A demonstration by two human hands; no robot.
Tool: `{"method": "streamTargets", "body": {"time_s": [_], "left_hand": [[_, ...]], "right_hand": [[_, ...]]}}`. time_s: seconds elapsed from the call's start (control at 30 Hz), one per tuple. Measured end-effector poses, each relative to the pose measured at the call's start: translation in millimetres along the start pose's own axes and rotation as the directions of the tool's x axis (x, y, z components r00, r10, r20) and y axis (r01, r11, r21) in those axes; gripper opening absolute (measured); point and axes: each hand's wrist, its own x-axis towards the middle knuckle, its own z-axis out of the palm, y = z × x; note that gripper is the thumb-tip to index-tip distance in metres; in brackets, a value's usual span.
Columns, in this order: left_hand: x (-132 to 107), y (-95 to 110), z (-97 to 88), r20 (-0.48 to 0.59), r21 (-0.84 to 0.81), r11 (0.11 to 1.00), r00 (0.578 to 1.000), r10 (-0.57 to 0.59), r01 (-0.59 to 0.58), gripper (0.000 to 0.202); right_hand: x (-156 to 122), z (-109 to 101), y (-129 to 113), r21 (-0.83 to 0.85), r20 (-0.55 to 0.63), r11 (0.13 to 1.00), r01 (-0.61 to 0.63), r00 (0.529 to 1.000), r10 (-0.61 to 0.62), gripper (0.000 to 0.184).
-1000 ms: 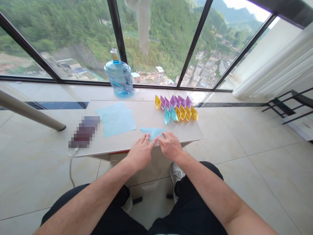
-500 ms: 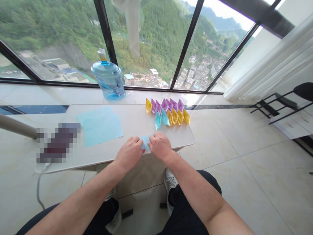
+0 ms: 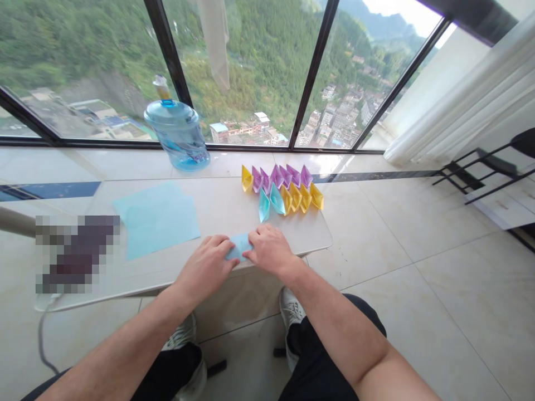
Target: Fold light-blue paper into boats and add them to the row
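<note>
1. At the near edge of the table (image 3: 225, 209), between both hands: folded blue paper (image 3: 239, 247), small, lying flat on the top, mostly covered by fingers
2. Left hand (image 3: 207, 266) curled, fingertips pinching the paper's left end; right hand (image 3: 270, 250) curled likewise on its right end. Knuckles up, wrists low, likely so the tabletop backs the fold under pressure
3. Flat blue sheets (image 3: 156, 220) lie left of the hands, apart from them, probably kept there as stock within reach
4. Paper boats (image 3: 282, 189), yellow, purple and pale blue, stand in two close rows at the far right corner, seemingly parked off the working patch
5. Nearest obstacle: the front blue boats, near the right hand, not touching
6. Water jug (image 3: 178, 133) on the sill behind; blurred dark object (image 3: 75, 253) far left, cable (image 3: 42, 334) hanging below
</note>
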Motion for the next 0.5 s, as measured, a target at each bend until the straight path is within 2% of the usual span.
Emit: {"method": "streamTargets", "body": {"time_s": [0.13, 0.27, 0.37, 0.5], "left_hand": [[2.7, -1.8, -1.4, -0.024, 0.044, 0.998, 0.999, -0.047, 0.048, 0.027], [4.5, 2.1, -7.3, -0.001, 0.084, 0.991, 0.994, -0.109, 0.109, 0.05], [4.8, 3.5, -11.6, 0.04, 0.104, 0.986, 0.99, -0.133, 0.128, 0.053], [4.4, 2.1, -13.7, 0.064, 0.114, 0.986, 0.989, -0.133, 0.125, 0.046]], "right_hand": [[4.0, -0.2, 0.2, 0.012, 0.018, 1.0, -0.007, 1.0, 0.007, 0.021], [5.4, 1.8, -2.2, 0.047, -0.014, 0.999, -0.026, 1.0, 0.027, 0.027], [5.2, 1.9, -3.2, 0.075, -0.018, 0.997, 0.003, 1.0, -0.002, 0.036], [5.9, -0.4, -3.6, 0.064, 0.036, 0.998, 0.011, 0.999, -0.014, 0.037]]}}
